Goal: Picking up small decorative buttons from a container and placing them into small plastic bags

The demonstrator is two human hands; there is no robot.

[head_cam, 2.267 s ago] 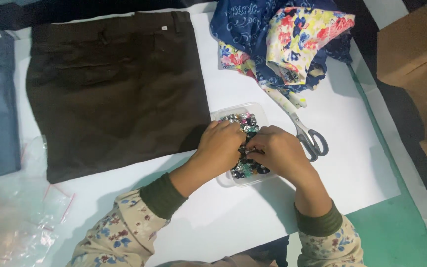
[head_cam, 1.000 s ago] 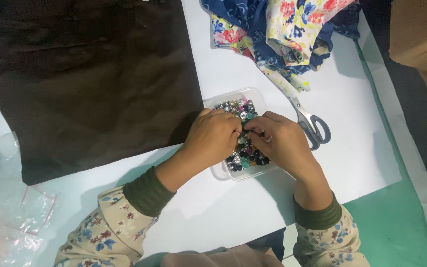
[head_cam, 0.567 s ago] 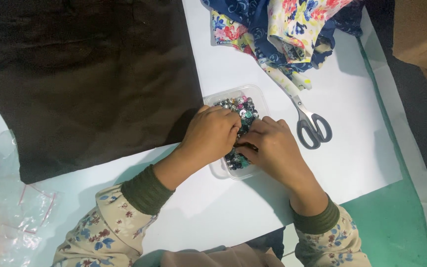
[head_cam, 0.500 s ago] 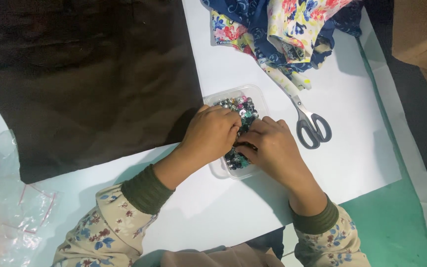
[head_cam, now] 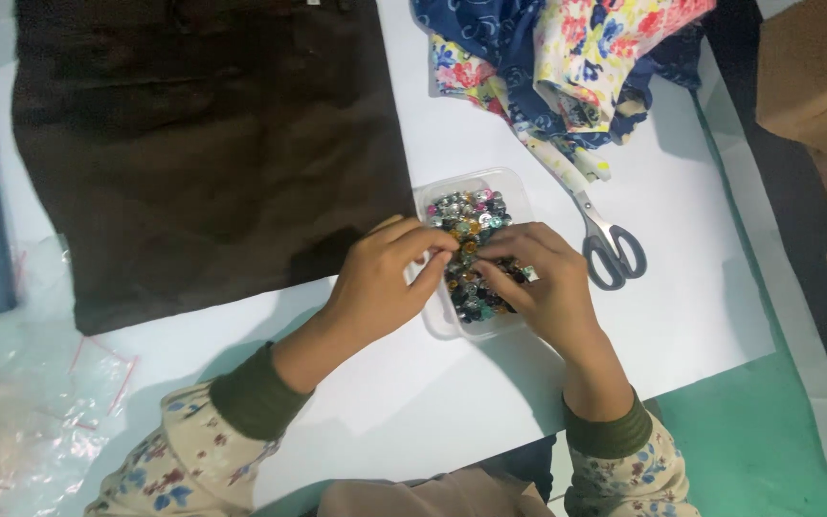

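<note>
Clear plastic tub of mixed shiny buttons [head_cam: 472, 251] sits mid-table; left hand [head_cam: 380, 282] and right hand [head_cam: 543, 287] dig in, fingertips pinched among buttons. Grey-handled scissors [head_cam: 607, 244] at three o'clock, dark brown cloth [head_cam: 203, 144] at ten.

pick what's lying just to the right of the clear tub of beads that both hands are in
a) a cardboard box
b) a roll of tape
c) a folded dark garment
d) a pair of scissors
d: a pair of scissors with grey handles lies on the white sheet right of the clear tub, where the left hand and right hand pick among the beads.
</note>
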